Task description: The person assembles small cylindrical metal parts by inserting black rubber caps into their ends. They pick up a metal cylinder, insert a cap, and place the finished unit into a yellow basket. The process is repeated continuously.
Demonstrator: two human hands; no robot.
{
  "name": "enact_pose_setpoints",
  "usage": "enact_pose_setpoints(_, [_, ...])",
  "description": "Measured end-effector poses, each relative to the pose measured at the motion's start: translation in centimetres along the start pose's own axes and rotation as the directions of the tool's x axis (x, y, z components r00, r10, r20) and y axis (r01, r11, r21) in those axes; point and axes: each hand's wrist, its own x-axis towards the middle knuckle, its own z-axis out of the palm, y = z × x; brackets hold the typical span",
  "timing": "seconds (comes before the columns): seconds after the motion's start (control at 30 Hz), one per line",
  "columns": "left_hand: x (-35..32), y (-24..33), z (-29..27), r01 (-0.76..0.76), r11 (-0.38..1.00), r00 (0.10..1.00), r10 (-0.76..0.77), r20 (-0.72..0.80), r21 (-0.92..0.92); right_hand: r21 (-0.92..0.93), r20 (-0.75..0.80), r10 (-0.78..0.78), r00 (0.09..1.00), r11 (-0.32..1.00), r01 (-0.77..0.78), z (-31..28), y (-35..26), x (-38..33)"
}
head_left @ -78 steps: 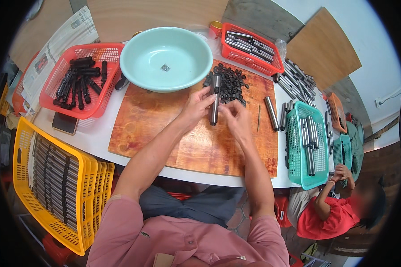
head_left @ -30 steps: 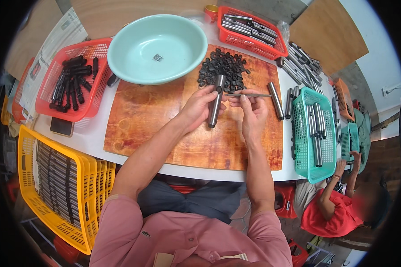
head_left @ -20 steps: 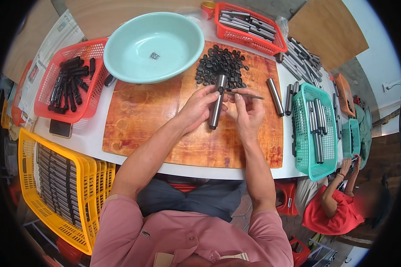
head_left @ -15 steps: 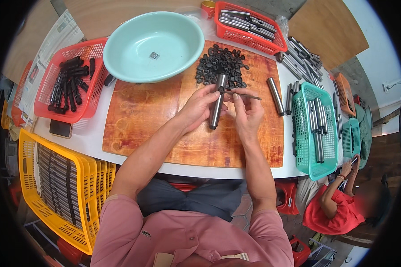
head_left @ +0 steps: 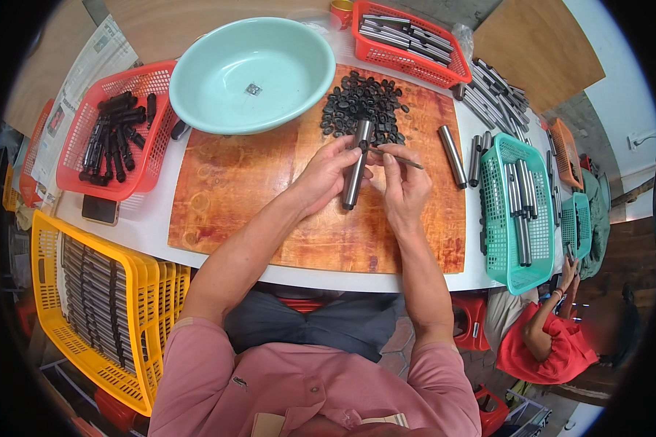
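My left hand [head_left: 326, 173] is closed round a shiny metal tube [head_left: 355, 178] with dark ends, held tilted above the orange-stained wooden board [head_left: 226, 197]. A dark opening shows in the tube's side, near its upper part. Between the thumb and fingers of my right hand [head_left: 404, 178] is a thin dark rod-like tool [head_left: 408, 162], its inner end against the tube at that opening. Just beyond the tube lies a heap of small black ring-like parts [head_left: 364, 102]. To the right of my hands a loose metal tube [head_left: 452, 156] rests on the board.
A pale green basin [head_left: 251, 76] stands behind left, beside a red basket of black parts [head_left: 106, 188]. Metal tubes fill another red basket [head_left: 415, 62] and a green basket [head_left: 514, 273]. A yellow crate [head_left: 146, 291] is at lower left. A person in red [head_left: 543, 342] works at right.
The outer end of the thin tool has dipped slightly, and my right hand has shifted a little. My left hand keeps the tube in nearly the same place.
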Motion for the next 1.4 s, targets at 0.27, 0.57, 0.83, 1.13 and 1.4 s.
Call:
enact_pose_setpoints(0.27, [0.2, -0.1, -0.1, -0.026, 0.999, 0.999, 0.027, -0.022, 0.018, 0.117, -0.013, 0.079, 0.997, 0.990, -0.077, 0.7, -0.3, -0.1])
enact_pose_setpoints(0.57, [0.2, -0.4, -0.9, -0.065, 0.998, 0.998, 0.065, -0.016, 0.007, 0.358, 0.033, 0.289, 0.957, 0.890, -0.281, 0.9, -1.2, 0.0])
enact_pose_setpoints(0.83, [0.3, -0.4, -1.2, -0.009, 0.999, 1.000, 0.008, -0.027, -0.043, 0.448, 0.021, 0.314, 0.949, 0.846, -0.290, 1.3, -0.5, 0.0])
enact_pose_setpoints(1.13, [0.4, -0.3, -1.3, -0.005, 0.999, 0.998, 0.003, -0.062, -0.033, 0.472, 0.047, 0.334, 0.941, 0.823, -0.316, 1.3, 0.1, 0.0])
enact_pose_setpoints(1.4, [0.7, 0.1, -0.9, -0.052, 0.998, 0.992, 0.046, -0.119, -0.046, 0.193, -0.179, 0.319, 0.931, 0.939, -0.284, -3.1, -0.3, 2.7])
